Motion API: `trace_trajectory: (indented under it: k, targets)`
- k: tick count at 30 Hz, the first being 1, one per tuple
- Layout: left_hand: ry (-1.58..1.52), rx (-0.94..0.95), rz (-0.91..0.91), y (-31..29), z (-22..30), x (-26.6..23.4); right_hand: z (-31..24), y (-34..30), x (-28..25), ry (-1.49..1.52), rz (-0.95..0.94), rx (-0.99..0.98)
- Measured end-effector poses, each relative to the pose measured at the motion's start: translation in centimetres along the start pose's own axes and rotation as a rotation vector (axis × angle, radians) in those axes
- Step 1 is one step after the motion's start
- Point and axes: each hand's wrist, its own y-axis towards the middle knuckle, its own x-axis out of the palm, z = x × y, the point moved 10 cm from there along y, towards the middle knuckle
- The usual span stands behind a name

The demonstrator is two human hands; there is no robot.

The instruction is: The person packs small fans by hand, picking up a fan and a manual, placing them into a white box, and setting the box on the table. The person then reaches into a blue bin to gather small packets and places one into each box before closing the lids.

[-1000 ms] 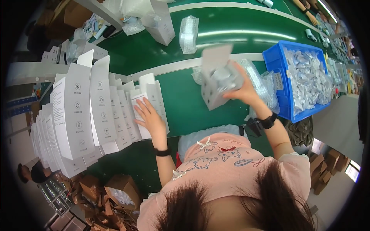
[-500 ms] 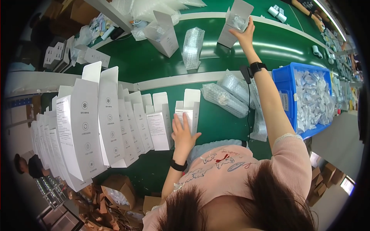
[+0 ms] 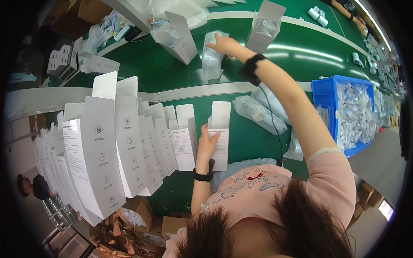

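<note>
While left fingers (image 3: pixel 204 130) clasp white box (image 3: pixel 222 148) | right fingers (image 3: pixel 211 44), spread, overlie bubble-wrapped packet (image 3: pixel 211 63)

Green table (image 3: pixel 249 148) with a pale rail (image 3: pixel 189 91), row of white boxes (image 3: pixel 105 150) standing along its left, bubble-wrapped packs (image 3: pixel 260 115) lying near a blue bin (image 3: pixel 325 95)

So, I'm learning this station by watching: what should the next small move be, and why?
Probably close the right hand around the bubble-wrapped pack: its fingers are over the pack's upper end, while the left hand is at a white box with its flap up.
</note>
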Motion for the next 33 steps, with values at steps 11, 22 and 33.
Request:
trace_trajectory:
  k: [11, 22, 33]
  targets:
    - [0.126, 0.413, 0.129, -4.1, 9.6, -2.0, 0.2, -0.4, 0.3, 0.707, 0.11, -0.097]
    - [0.134, 0.647, 0.113, -5.6, 12.3, 3.3, 2.2, -28.2, -13.3, 1.637, 0.455, -0.353]
    - [0.121, 0.774, 0.168, -7.5, 13.6, 8.0, 0.4, -35.0, -9.5, 0.315, 0.799, -0.317]
